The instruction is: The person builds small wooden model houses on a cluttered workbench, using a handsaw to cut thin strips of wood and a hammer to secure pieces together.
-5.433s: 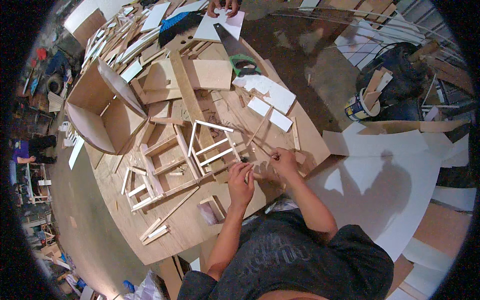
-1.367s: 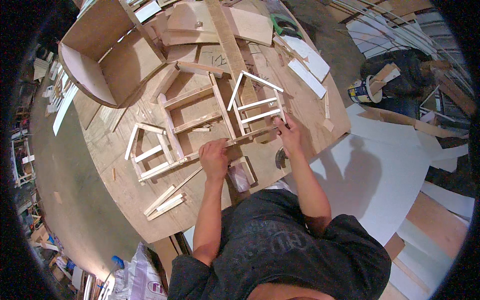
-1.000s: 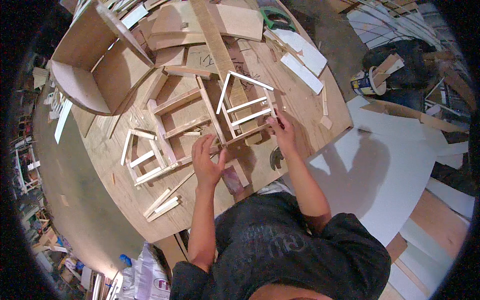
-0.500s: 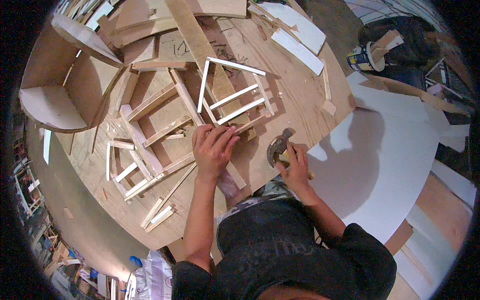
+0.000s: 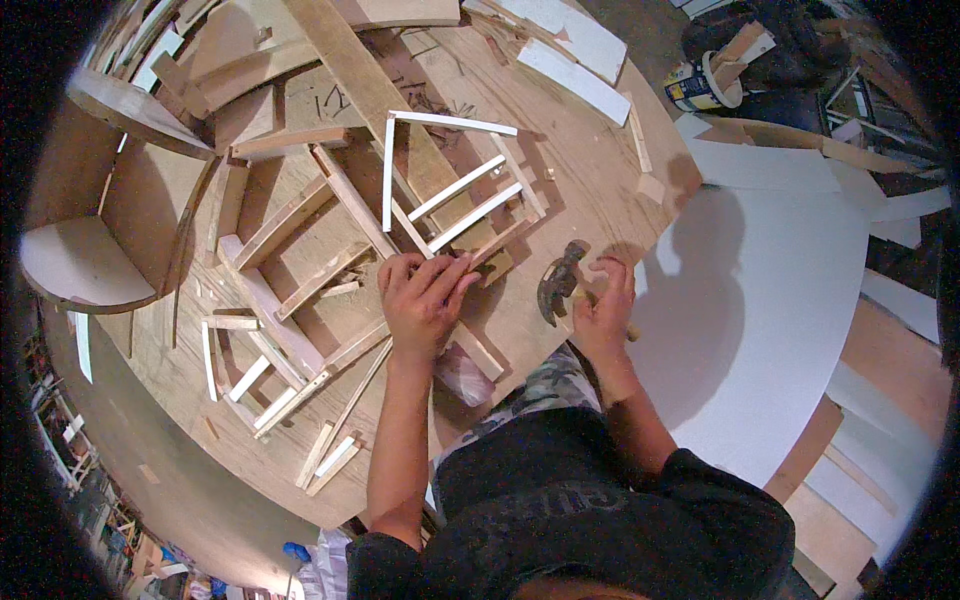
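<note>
My left hand (image 5: 425,300) is closed over the joint where a small frame with white-edged slats (image 5: 465,188) meets a larger wooden frame (image 5: 355,205). The fingers are bent and pressed together; whether a small piece such as a nail sits under the fingertips is hidden. To its right, my right hand (image 5: 605,312) holds a claw hammer (image 5: 562,288) by its light handle, with index finger and thumb loosely raised. The dark hammer head points away from me, above the table's near edge. Another small slatted frame (image 5: 250,385) joins the large frame's left end.
A curved board box (image 5: 110,205) stands at the left. Loose nails (image 5: 335,100) lie near a long plank (image 5: 350,65). Thin wood strips (image 5: 325,460) lie at the near edge. A large white panel (image 5: 780,300) is on the right, with a bucket of offcuts (image 5: 705,85) beyond.
The view has shifted slightly, so the table's things appear farther left. My right hand has moved a little right with the hammer, its fingers loosening. My left hand stays on the joint.
</note>
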